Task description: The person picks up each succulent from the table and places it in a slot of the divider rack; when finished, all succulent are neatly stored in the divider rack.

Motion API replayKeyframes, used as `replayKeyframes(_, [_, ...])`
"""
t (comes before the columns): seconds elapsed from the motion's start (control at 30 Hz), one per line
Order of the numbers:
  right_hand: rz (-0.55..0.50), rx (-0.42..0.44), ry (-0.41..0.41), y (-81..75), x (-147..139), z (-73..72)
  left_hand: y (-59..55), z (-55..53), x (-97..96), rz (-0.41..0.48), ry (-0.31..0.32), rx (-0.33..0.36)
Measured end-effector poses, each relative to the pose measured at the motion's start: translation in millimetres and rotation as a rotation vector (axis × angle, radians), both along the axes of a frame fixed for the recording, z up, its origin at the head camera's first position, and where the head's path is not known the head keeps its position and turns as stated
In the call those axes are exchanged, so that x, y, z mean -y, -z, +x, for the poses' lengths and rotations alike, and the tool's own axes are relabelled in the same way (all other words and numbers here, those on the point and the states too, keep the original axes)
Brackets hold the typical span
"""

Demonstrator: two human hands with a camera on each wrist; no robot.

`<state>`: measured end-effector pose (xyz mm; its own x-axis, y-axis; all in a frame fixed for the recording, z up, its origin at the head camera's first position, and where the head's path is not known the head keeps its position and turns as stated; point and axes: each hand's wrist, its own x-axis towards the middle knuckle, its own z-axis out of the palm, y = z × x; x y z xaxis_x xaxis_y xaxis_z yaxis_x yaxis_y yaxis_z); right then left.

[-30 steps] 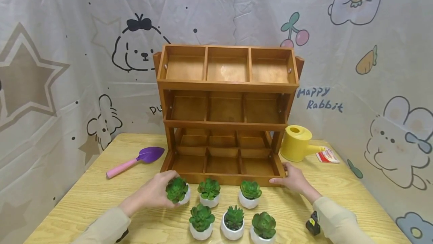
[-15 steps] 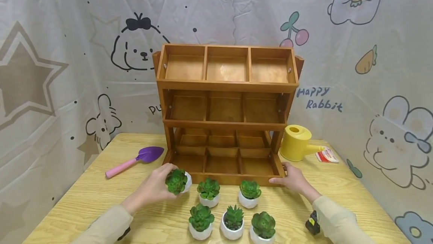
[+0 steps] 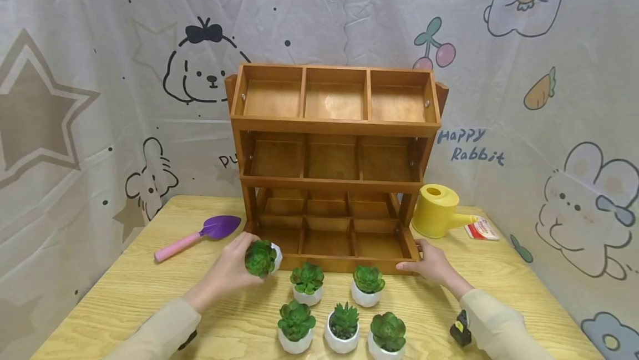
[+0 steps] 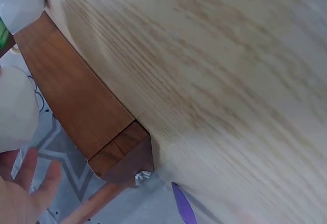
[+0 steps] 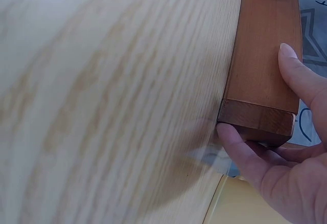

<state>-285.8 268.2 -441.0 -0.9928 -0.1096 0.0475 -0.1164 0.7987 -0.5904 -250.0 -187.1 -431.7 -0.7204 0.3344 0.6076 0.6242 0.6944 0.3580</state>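
My left hand point(image 3: 231, 267) grips a small potted succulent point(image 3: 260, 258), tilted with its leaves toward me and its white pot to the right. It is raised in front of the lower left corner of a brown wooden tiered shelf point(image 3: 335, 125). In the left wrist view the white pot point(image 4: 16, 109) shows by my fingers, beside the shelf's front board point(image 4: 76, 86). My right hand point(image 3: 433, 263) holds the shelf's lower right front corner, the thumb on the front board point(image 5: 263, 40) and the fingers round its end, as the right wrist view shows.
Several potted succulents point(image 3: 344, 326) in white pots stand on the wooden table point(image 3: 125, 304) before the shelf. A purple trowel with a pink handle point(image 3: 177, 247) lies at left. A yellow watering can point(image 3: 435, 211) and a red-and-white packet point(image 3: 482, 229) are at right.
My left hand has lifted the succulent up and toward the shelf's lower left corner, tipping it further. The right hand has stayed on the shelf corner.
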Motion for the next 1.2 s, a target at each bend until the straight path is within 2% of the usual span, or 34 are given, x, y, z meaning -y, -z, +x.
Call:
replayKeyframes(0.3, [0.002,0.012,0.013,-2.2,2,0.1,4.3,-6.9,-0.4,0.069,-0.022,-0.04])
replayKeyframes(0.7, [0.013,0.016,0.012,-3.3,2,1.0,5.7,-14.7,-1.2,0.117,-0.034,-0.08])
replayKeyframes(1.2, [0.016,0.017,0.016,-4.6,3,1.7,5.2,-26.9,-9.8,0.223,-0.078,0.028])
